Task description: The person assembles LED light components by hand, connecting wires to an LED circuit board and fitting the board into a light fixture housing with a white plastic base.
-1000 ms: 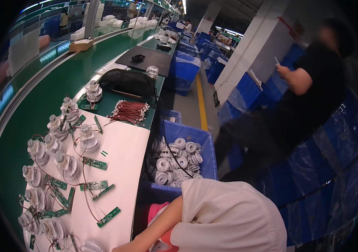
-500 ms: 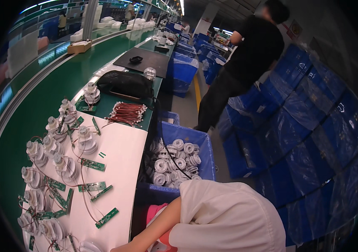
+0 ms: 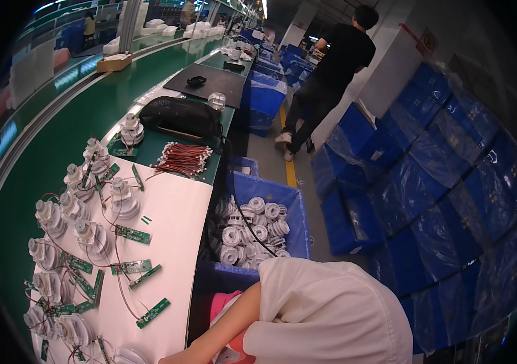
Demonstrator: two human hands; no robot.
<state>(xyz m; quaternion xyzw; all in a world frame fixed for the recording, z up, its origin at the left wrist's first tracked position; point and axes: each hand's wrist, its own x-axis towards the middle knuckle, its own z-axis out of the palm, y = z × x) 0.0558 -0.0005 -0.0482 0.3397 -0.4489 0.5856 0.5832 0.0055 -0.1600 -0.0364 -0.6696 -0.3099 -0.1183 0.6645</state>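
Observation:
My right forearm point(image 3: 225, 327), in a white sleeve point(image 3: 331, 309), reaches leftward along the lower edge; its hand lies below the picture. No part of my left hand shows. Nearest the forearm is a white sheet point(image 3: 170, 242) on the bench. Several white round plastic assemblies point(image 3: 91, 238) stand along its left side, joined by thin wires to green circuit boards point(image 3: 153, 313). At the lower edge another white round part point(image 3: 130, 355) is cut off.
Beyond the sheet lie a bundle of red-brown wires point(image 3: 182, 159) and a black pouch point(image 3: 179, 116). A blue bin point(image 3: 298, 224) of white ring-shaped parts point(image 3: 231, 235) stands beside the bench. Stacked blue crates point(image 3: 434, 212) line the right. A person in black point(image 3: 331, 67) is in the aisle.
The person in black has moved farther away down the aisle. My forearm and the things on the bench have barely shifted in the picture.

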